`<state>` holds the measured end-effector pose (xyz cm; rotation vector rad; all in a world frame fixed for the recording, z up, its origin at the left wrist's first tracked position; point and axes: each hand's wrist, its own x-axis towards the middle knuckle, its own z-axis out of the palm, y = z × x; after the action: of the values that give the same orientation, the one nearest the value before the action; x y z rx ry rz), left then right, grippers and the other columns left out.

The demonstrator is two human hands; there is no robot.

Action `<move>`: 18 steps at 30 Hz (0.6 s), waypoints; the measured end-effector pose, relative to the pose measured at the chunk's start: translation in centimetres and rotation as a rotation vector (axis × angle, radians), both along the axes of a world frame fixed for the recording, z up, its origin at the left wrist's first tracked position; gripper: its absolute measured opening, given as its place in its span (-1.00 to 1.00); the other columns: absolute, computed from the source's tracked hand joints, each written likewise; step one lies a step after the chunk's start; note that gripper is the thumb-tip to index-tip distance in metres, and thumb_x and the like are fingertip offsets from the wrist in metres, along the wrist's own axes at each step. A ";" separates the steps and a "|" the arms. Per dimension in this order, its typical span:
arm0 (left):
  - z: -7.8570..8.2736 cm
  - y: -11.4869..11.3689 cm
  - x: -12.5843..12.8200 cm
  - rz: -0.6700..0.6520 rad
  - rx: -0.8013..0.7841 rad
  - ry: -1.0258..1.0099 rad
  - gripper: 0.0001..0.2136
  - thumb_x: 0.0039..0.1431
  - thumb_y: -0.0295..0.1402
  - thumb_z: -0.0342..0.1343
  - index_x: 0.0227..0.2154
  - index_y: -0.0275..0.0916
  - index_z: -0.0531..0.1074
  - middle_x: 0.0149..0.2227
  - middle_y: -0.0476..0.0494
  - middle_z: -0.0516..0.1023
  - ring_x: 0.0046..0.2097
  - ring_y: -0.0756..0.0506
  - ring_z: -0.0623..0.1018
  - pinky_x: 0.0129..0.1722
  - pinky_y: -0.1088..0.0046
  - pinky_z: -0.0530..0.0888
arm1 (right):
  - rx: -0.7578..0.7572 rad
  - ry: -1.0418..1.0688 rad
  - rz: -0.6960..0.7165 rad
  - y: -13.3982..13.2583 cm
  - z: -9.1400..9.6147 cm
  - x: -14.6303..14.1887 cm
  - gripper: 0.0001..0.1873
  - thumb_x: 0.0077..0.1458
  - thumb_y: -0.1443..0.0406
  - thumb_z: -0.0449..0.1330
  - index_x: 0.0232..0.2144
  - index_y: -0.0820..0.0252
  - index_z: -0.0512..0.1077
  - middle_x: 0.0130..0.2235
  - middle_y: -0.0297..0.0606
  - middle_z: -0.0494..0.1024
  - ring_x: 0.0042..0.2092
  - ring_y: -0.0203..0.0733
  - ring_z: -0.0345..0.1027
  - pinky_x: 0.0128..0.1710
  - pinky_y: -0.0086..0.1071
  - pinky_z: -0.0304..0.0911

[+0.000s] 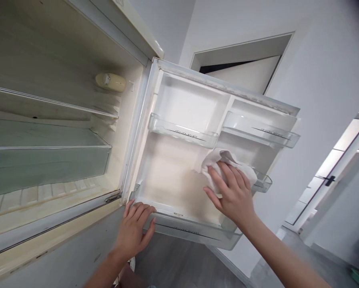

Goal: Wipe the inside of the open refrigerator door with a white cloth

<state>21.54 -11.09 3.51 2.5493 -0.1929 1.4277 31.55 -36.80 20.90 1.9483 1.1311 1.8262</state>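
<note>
A white cloth (224, 162) is pressed flat against the inner panel of the open fridge door (170, 176) by my right hand (231, 192), fingers spread over it. My left hand (134, 230) rests on the rim of the clear bottom door bin (194, 232), fingers curled over its edge. Two clear upper door bins (182, 134) hang above, with nothing in them.
The fridge compartment (47, 132) at left has glass shelves (47, 148) and a lamp cover (111, 81) on its side wall. A white wall and a doorway (242, 64) stand behind the door. A grey floor (179, 264) lies below, and a glass door (329, 180) at right.
</note>
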 end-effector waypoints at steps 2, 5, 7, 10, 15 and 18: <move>0.0 0.0 -0.1 -0.001 0.001 -0.003 -0.77 0.19 -0.42 0.03 -0.09 -0.11 0.30 -0.20 0.02 0.57 -0.09 -0.10 0.48 0.23 0.17 0.03 | 0.034 -0.039 0.028 -1.6 -0.6 0.7 -0.52 0.12 0.22 0.20 0.11 0.07 0.31 0.11 -0.02 0.41 0.14 0.08 0.30 0.12 -0.09 0.19; 0.1 0.0 -0.1 -0.008 0.008 -0.004 -0.77 0.18 -0.43 0.02 -0.10 -0.11 0.30 -0.20 0.02 0.57 -0.10 -0.09 0.48 0.24 0.19 0.02 | 0.100 -0.096 0.041 -4.0 -1.6 2.0 -0.65 0.05 0.32 0.22 -0.07 0.05 0.37 0.00 -0.07 0.44 0.09 0.09 0.32 0.07 -0.06 0.24; 0.1 -0.1 0.0 -0.009 0.002 -0.001 -0.77 0.18 -0.44 0.03 -0.10 -0.11 0.31 -0.20 0.02 0.56 -0.09 -0.09 0.47 0.25 0.19 0.01 | 0.140 -0.120 0.027 -5.7 -2.1 2.9 -0.72 0.02 0.35 0.23 -0.17 0.07 0.37 -0.07 -0.08 0.43 0.06 0.10 0.33 0.04 -0.03 0.26; 0.0 -0.3 0.2 -0.009 -0.024 0.013 -0.76 0.19 -0.44 0.03 -0.08 -0.11 0.30 -0.18 0.02 0.56 -0.08 -0.08 0.46 0.26 0.17 0.01 | 0.195 -0.101 -0.021 -8.3 -2.5 4.2 -0.74 0.00 0.35 0.23 -0.22 0.09 0.32 -0.14 -0.10 0.41 0.01 0.11 0.34 -0.01 -0.01 0.29; -0.2 -0.6 0.5 -0.006 -0.036 0.019 -0.75 0.19 -0.44 0.02 -0.07 -0.10 0.30 -0.18 0.02 0.55 -0.07 -0.08 0.45 0.26 0.17 -0.01 | 0.462 0.218 -0.031 -10.9 -2.9 4.4 -0.79 0.04 0.25 0.17 -0.22 0.10 0.29 -0.18 -0.09 0.42 -0.04 0.16 0.36 -0.10 0.02 0.32; -0.1 -0.7 0.5 0.001 -0.018 0.024 -0.75 0.19 -0.43 0.02 -0.06 -0.11 0.29 -0.18 0.01 0.55 -0.07 -0.09 0.45 0.25 0.17 -0.02 | 1.001 0.460 0.018 -10.0 -4.0 2.9 -0.67 0.09 0.13 0.13 -0.12 0.13 0.28 -0.07 -0.01 0.40 0.02 0.22 0.32 -0.05 0.10 0.28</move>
<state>22.09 -11.74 3.41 2.5509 -0.1741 1.3917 34.41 -46.79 16.92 2.9956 0.2545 2.2589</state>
